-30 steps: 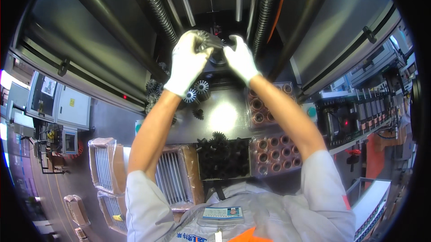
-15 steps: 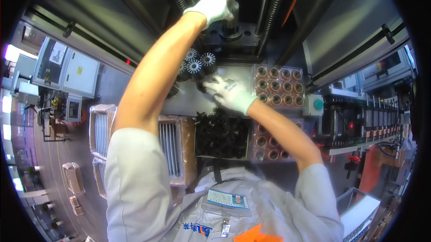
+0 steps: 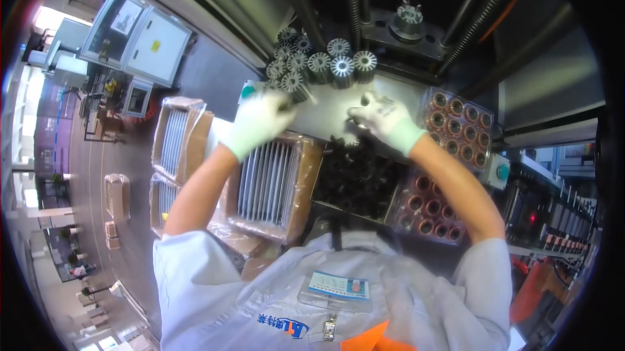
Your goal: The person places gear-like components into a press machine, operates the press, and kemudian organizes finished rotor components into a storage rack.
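Your half-curled right hand [image 3: 388,118] pinched a small dark piece [image 3: 356,115] over the table [image 3: 330,109], seemingly to steady it. Your left hand [image 3: 258,118] was blurred, grip impossible to tell, near metal cylinders [image 3: 319,64] standing far left, probably for easy reach.

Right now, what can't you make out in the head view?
- Left hand, head view: motion blur; can't tell if it holds anything.
- Right hand, head view: its back hides the palm; grip unclear.
- Black parts, head view: dark and overlapping; upper ones hide those beneath.
- Lower ring tray, head view: right forearm covers part.
- Right ribbed column, head view: top cut off by upper edge.
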`<state>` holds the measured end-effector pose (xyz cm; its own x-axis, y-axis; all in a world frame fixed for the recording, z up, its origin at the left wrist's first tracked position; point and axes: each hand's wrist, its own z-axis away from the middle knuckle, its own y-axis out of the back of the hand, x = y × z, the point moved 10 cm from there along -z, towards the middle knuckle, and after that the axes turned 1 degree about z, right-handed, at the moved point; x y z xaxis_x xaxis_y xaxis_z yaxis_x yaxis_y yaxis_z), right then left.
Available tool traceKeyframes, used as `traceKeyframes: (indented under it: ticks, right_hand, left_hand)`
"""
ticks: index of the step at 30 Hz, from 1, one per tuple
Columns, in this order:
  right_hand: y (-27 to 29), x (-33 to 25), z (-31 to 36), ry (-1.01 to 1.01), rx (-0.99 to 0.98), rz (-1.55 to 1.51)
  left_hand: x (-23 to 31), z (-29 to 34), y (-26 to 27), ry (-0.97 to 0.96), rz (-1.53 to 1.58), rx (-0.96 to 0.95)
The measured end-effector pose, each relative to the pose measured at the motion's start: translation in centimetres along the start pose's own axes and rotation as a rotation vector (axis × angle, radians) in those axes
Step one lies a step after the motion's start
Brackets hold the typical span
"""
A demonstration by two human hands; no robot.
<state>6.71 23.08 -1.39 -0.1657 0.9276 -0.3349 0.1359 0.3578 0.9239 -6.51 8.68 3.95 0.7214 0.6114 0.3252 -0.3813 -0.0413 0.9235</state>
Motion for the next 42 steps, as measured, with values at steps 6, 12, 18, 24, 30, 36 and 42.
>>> traceKeyframes:
  ticks: [6, 12, 18, 24, 30, 36, 42]
  right_hand:
    - [2.6, 1.7, 1.7, -0.245, 0.108, -0.489]
    - [10.1, 8.9, 2.9, -0.518, 0.462, -0.773]
    - [16.0, 15.2, -1.8, -0.595, 0.667, -0.532]
    - [15.2, 19.8, -4.0, -0.562, 0.639, -0.411]
    - [15.8, 18.4, -4.3, -0.645, 0.342, -0.090]
    - [14.7, 13.2, -2.4, -0.527, 0.243, 0.346]
    - [15.4, 12.2, -1.7, -0.504, 0.405, 0.088]
  left_hand:
    - [-11.5, 7.0, -15.5, 0.126, -0.109, 0.067]
    - [-10.6, 7.5, -15.1, 0.073, -0.062, 0.209]
    - [-15.7, 14.3, -19.5, 0.407, 0.769, 0.084]
    - [-14.2, 21.2, -24.6, 0.408, 1.137, -0.220]
    - [-10.7, 17.2, -15.9, 0.474, 1.323, 0.000]
    - [-2.1, 3.5, -5.7, -0.006, 0.928, 0.308]
    - [11.5, -9.9, 1.3, -0.230, 1.219, 0.238]
